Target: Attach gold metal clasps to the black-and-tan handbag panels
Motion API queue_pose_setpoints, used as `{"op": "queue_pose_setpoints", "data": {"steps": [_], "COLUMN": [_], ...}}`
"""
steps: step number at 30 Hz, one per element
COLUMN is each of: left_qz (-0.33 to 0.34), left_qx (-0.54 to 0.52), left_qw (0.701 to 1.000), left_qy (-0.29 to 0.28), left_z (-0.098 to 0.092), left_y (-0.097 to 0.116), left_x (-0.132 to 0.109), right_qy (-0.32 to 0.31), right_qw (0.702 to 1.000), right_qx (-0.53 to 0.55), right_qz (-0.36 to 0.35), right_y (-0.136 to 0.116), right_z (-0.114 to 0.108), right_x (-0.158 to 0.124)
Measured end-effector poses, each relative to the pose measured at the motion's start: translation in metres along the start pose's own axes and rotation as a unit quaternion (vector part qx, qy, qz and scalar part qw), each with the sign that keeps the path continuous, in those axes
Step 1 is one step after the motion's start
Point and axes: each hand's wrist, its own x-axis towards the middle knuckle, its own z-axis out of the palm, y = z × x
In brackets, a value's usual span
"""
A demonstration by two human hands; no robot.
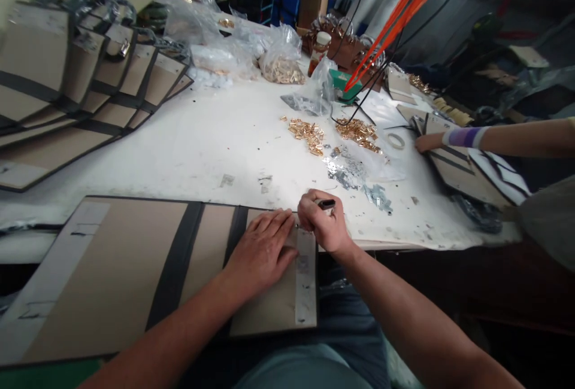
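Note:
A long beige board panel [121, 269] with black bands and white end strips lies before me, its lower part overhanging the table's front edge. My left hand [262, 248] rests flat on the panel near its right end, fingers stretched out. Closed around a dark pen-like tool [326, 204] is my right hand [324, 221], at the panel's top right corner by the white strip [305, 281]. Its working tip is hidden by the fingers, so I cannot tell the tool's exact kind. Small dark marks show on that strip.
Similar panels with chains [121, 72] are stacked at left. Gold metal pieces [306, 136] and flat silver pieces [344, 167] lie beyond my right hand, near a tape roll [396, 141]. At right, a co-worker's hand [429, 142] touches another panel [453, 167]. Orange straps [395, 12] hang down.

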Motion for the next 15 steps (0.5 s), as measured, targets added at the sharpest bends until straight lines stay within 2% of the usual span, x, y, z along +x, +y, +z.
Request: {"op": "queue_pose_setpoints", "data": {"steps": [7,11,15], "left_qz": [-0.009,-0.024,-0.017], "left_qx": [-0.014,-0.037,-0.025], "left_qw": [1.000,0.999,0.999], "left_qy": [0.007,0.001,-0.011], "left_z": [0.002,0.002,0.002], "left_y": [0.000,0.000,-0.002], "left_x": [0.000,0.000,0.000], "right_qy": [-0.030,-0.088,-0.038], "right_qw": [0.999,0.993,0.998], "right_qx": [-0.025,-0.074,-0.038], "right_qz": [-0.026,0.018,0.015], "right_y": [-0.021,-0.018,-0.008], "right_z": [0.019,0.021,0.010], "right_x": [0.011,0.017,0.017]}}
